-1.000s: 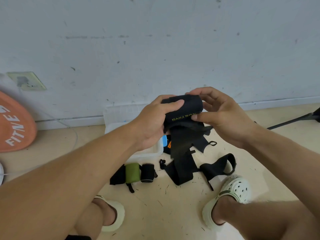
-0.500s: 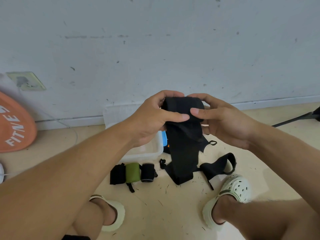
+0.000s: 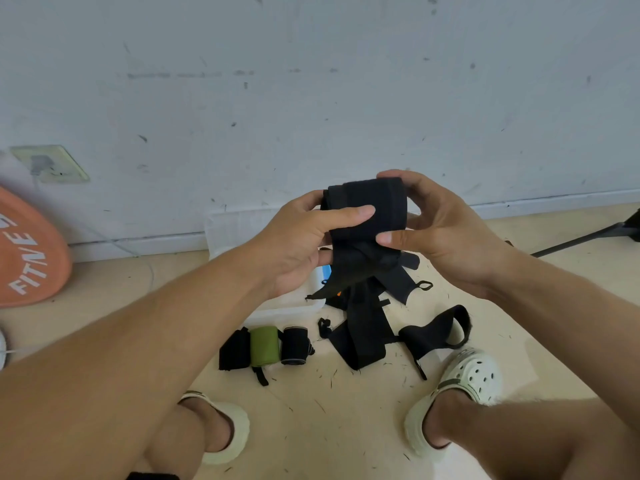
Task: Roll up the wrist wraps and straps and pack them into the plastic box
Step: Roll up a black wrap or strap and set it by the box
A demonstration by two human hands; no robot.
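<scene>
Black woven wrist wrap (image 3: 367,209), half rolled, held mid-air above plastic box (image 3: 291,306). Gripped at roll's left end by left hand (image 3: 298,244), at right end by right hand (image 3: 440,233), fingers curled round it. Tail limp, dangling to floor. Judged soft, light, springy; best pinched across roll ends.

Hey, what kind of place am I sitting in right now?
Probably a home gym corner or fitness storage spot: an orange fitness pad leans on a scuffed wall, and rolled wraps lie on the floor.
</scene>
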